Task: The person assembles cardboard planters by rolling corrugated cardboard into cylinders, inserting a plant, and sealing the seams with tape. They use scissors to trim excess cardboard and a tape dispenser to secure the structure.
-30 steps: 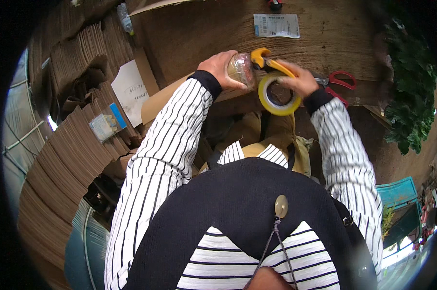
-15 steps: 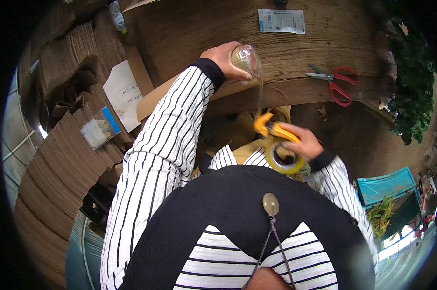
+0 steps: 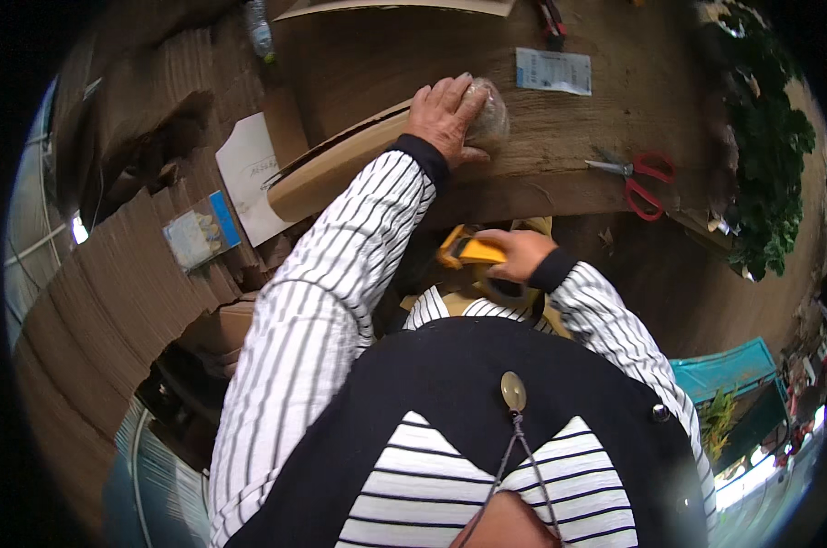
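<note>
Red-handled scissors (image 3: pixel 629 171) lie near a white label (image 3: pixel 556 72) (blue at one end); green leaves (image 3: pixel 768 173) lie farther right.

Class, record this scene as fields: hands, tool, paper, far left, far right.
Left hand: against a shiny, clear-wrapped bundle
Right hand: gripping a yellow plastic tape dispenser
Tool: red-handled metal scissors on brown work surface
Paper: white rectangular label with blue left edge
Far left: stacked brown cardboard sheets
Far right: leafy green plants

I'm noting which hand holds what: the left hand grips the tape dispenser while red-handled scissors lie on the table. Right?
Wrong hand: the head view shows the right hand gripping the tape dispenser while red-handled scissors lie on the table.
</note>
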A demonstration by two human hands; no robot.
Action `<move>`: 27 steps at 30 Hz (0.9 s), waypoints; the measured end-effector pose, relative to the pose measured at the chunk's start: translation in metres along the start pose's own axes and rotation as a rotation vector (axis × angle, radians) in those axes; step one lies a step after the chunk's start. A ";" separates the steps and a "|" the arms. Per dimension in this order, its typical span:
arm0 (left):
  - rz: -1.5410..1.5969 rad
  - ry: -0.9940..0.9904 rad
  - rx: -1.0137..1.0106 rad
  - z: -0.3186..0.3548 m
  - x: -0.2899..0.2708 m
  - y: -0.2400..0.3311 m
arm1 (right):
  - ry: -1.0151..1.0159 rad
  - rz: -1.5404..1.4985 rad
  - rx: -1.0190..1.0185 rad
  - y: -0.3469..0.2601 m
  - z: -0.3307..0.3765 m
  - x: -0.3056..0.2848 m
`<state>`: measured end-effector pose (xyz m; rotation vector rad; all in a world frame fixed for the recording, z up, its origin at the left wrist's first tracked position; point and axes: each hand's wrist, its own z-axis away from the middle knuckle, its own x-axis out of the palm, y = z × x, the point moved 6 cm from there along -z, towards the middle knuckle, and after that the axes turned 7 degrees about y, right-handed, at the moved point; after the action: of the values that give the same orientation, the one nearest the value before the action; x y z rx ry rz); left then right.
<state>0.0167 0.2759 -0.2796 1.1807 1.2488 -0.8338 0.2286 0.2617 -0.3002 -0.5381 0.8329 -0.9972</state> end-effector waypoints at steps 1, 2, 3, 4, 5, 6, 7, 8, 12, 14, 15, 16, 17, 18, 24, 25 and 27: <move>0.000 0.031 -0.018 0.011 0.001 -0.018 | 0.018 0.048 0.054 0.007 0.004 -0.014; 0.006 0.046 -0.046 0.016 0.000 -0.030 | 0.074 0.076 0.071 0.018 0.009 -0.032; 0.004 0.063 -0.075 0.029 -0.001 -0.038 | 0.133 0.103 0.079 0.025 0.019 -0.043; -0.028 0.084 -0.081 0.046 -0.001 -0.048 | 0.166 0.086 0.119 0.029 0.030 -0.053; -0.037 0.064 -0.076 0.054 -0.005 -0.053 | 0.210 0.069 0.159 0.030 0.038 -0.068; -0.045 0.091 -0.055 0.065 -0.005 -0.062 | 0.236 0.016 0.183 0.037 0.042 -0.073; -0.055 0.117 -0.034 0.077 -0.005 -0.071 | 0.276 -0.058 0.210 0.042 0.048 -0.077; -0.026 0.091 -0.032 0.083 -0.010 -0.083 | 0.357 -0.099 0.220 0.047 0.054 -0.078; -0.037 0.009 -0.292 0.154 -0.030 -0.169 | 0.566 -0.245 0.265 0.062 0.068 -0.071; -0.048 -0.031 -0.639 0.202 -0.035 -0.235 | 0.681 -0.301 0.251 0.059 0.076 -0.063; 0.016 0.053 -0.691 0.242 -0.037 -0.268 | 0.695 -0.320 0.258 0.059 0.075 -0.057; 0.044 0.067 -0.787 0.280 -0.034 -0.304 | 0.711 -0.340 0.265 0.058 0.077 -0.052; 0.080 0.077 -0.880 0.305 -0.030 -0.327 | 0.730 -0.358 0.277 0.057 0.080 -0.046; 0.164 0.047 -0.918 0.301 -0.020 -0.331 | 0.746 -0.419 0.293 0.055 0.084 -0.039; 0.394 0.172 -0.709 0.334 0.012 -0.354 | 0.758 -0.403 0.247 0.016 0.099 -0.026; 0.431 0.231 -0.626 0.330 0.000 -0.344 | 0.812 -0.447 0.204 0.022 0.106 -0.023; 0.467 0.355 -0.488 0.340 -0.042 -0.325 | 0.811 -0.618 0.204 0.017 0.110 -0.023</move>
<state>-0.2124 -0.1343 -0.3312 1.1709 1.2864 0.0352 0.3198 0.2927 -0.2400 -0.1917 1.2897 -1.9110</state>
